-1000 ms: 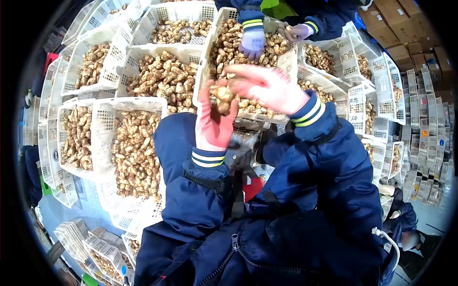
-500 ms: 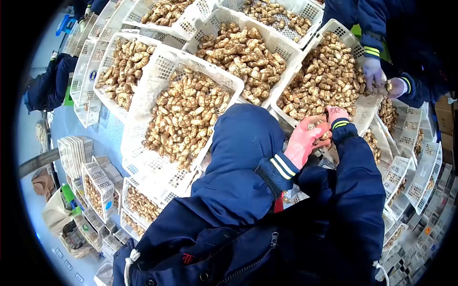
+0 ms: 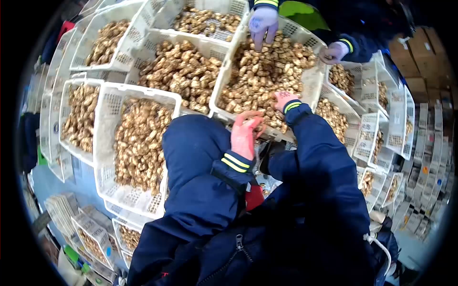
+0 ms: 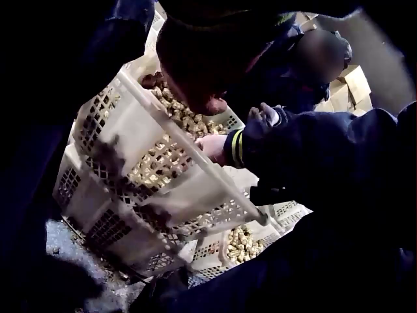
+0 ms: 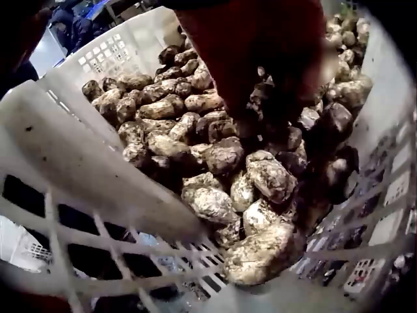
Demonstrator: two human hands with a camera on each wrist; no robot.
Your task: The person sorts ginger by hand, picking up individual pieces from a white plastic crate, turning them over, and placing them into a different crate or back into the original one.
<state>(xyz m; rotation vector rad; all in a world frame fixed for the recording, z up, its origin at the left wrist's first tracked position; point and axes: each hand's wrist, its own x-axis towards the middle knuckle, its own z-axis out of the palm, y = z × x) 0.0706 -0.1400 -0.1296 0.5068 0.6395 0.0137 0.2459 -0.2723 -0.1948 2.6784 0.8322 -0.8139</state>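
In the head view, a white crate (image 3: pixel 318 84) holds knobbly brown-and-cream tubers (image 3: pixel 267 66). My left hand (image 3: pixel 244 137), in a pink glove, is at its near edge, thumb and fingers curved round what looks like a tuber. My right hand (image 3: pixel 286 99) reaches over the near wall, its fingers down among the tubers and partly hidden. The right wrist view has the dark glove (image 5: pixel 260 52) above the tubers (image 5: pixel 225 153). From the left wrist, the right hand (image 4: pixel 214 147) shows at the crate rim (image 4: pixel 176 134); the left glove (image 4: pixel 202 62) is mostly dark.
More tuber-filled crates (image 3: pixel 100 143) surround the knees. Across the main crate, another person's gloved hands touch its tubers (image 3: pixel 264 24) and far right corner (image 3: pixel 334 52). Cardboard boxes (image 3: pixel 415 57) and stacked crates (image 3: pixel 422 143) lie at the right.
My right hand has come down from above the left into the crate's tubers. The left hand remains cupped by the near edge. The head view swung aside and back.
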